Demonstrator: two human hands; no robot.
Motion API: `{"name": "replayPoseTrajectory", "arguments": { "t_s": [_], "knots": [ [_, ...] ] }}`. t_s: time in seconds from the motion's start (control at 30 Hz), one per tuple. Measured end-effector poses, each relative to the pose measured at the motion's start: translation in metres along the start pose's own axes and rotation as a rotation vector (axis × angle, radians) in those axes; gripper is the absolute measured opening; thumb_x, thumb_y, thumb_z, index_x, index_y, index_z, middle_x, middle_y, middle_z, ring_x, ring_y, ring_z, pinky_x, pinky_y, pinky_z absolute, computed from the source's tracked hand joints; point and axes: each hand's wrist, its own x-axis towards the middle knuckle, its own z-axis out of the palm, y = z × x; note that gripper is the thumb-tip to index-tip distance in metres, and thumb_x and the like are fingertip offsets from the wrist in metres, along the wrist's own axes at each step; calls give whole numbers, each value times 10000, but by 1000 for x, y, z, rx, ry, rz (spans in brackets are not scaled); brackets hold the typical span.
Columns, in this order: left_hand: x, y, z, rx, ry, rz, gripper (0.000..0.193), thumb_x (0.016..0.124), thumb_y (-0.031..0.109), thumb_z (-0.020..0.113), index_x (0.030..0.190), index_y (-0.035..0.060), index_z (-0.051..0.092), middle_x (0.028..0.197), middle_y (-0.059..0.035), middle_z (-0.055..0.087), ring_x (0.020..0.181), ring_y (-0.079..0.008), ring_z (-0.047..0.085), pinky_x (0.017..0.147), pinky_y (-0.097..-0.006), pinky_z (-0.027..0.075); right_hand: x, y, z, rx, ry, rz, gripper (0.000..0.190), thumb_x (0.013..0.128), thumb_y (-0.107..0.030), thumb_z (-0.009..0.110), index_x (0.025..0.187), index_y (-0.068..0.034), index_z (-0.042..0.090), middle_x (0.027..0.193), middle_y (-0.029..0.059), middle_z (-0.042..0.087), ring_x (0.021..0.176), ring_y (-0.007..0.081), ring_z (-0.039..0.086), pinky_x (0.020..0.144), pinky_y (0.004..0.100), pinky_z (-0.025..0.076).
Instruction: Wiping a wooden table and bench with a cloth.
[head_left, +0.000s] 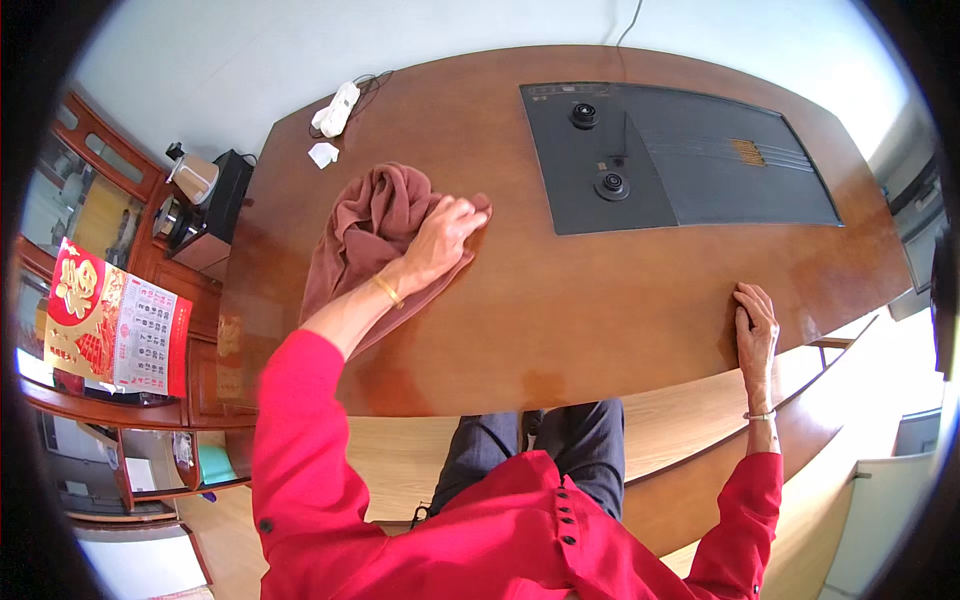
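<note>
My left hand (439, 238) presses on a brown cloth (377, 217) and grips its right edge. Folds of the cloth bunch up behind the hand, and a flat part spreads beneath the forearm. Under it is a glossy brown wooden table (600, 307). At the table's front right edge my right hand (757, 330) rests with nothing in it, fingers lightly bent on the wood. Ahead of it on the table lies a dark panel (735, 157) with two round black knobs, one a front knob (613, 183) and one a rear knob (583, 114).
A white power strip (343, 105) with dark cable sits at the back left, near a crumpled white paper (323, 154). Left of the table are a coffee machine (214, 202), a wall calendar (124, 322) and a wooden cabinet (169, 277). A wooden bench (690, 484) stands at the right.
</note>
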Motion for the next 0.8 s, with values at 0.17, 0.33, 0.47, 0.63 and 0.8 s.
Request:
{"name": "replayPoseTrajectory", "arguments": {
  "t_s": [0.17,0.33,0.47,0.63,0.8],
  "knots": [
    [51,-47,33,31,6,-47,213,825,-11,534,998,-9,659,885,-125,560,842,-315,526,773,-401,451,3,-7,1,-1,-17,43,236,851,41,539,1039,31,682,1191,137,661,1183,298,573,1025,375,439],
    [102,-106,71,70,78,-71,251,806,-25,520,977,29,695,913,-140,581,874,-336,544,791,-420,454,4,-2,4,-13,-32,52,239,850,46,532,1037,32,680,1182,135,663,1184,300,571,1028,375,434],
    [149,-141,103,99,86,-160,217,834,28,537,947,45,722,928,-145,611,878,-352,568,788,-432,473,4,3,1,-46,-50,62,240,850,48,530,1035,29,681,1182,134,666,1191,311,564,1035,391,428],
    [187,-190,123,203,122,-163,189,844,63,569,924,57,741,944,-143,632,875,-367,587,802,-437,490,8,1,5,-34,-71,87,232,845,56,534,1021,26,682,1168,133,672,1192,317,561,1033,399,427],
    [211,-211,137,231,126,-263,205,847,52,570,936,67,754,971,-148,648,935,-371,611,844,-443,501,7,4,5,-27,-79,93,214,844,57,536,1003,31,678,1154,134,675,1181,320,565,1032,399,424]
  ]
}}
